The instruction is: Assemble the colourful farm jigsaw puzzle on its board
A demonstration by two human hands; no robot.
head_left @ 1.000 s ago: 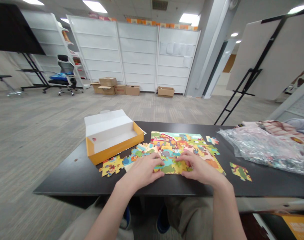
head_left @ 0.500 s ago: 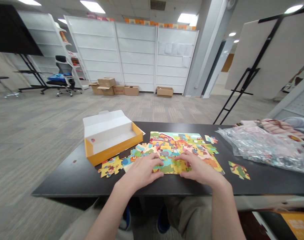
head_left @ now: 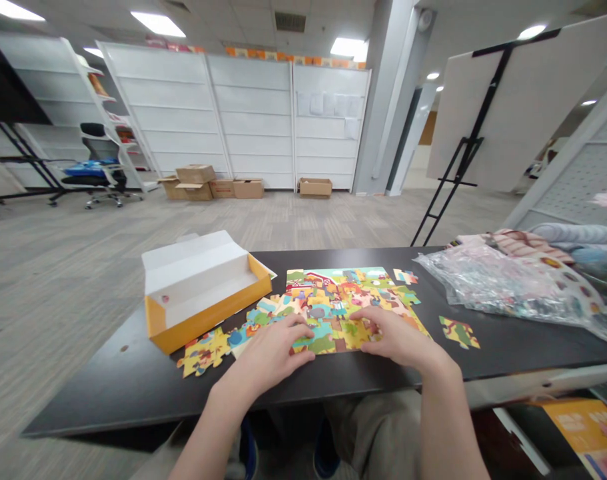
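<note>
Puzzle [head_left: 352, 293] on table [head_left: 133, 387], box [head_left: 210, 321] left, plastic bag [head_left: 503, 283] right

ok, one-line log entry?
left hand: at puzzle | right hand: at puzzle | yellow box: open, left | loose pieces: right of puzzle

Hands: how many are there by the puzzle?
2: the left hand at the near left of the puzzle, the right hand at its near right. Both show clearly.

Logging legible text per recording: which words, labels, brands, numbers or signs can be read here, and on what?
Nothing legible.
Orange package, lower right: pale lettering, too blurred.
Papers on the white shelving: too small to read.
Orange items atop it: too small.
Puzzle: no readable text.
</note>
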